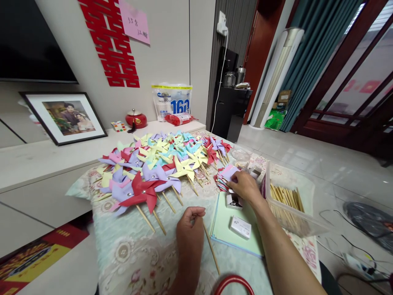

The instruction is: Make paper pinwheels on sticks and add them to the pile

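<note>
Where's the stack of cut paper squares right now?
The paper squares sit right of centre in the head view, under the right hand, between the pinwheels and the clear box of sticks.

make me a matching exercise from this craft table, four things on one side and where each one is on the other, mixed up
Things:
1. wooden stick
2. stack of paper squares
3. bundle of sticks
4. red pinwheel

Places:
A. under the right hand
B. in the clear plastic box
C. at the near edge of the pinwheel pile
D. held in the left hand

Pairs: 1-D, 2-A, 3-B, 4-C
</note>
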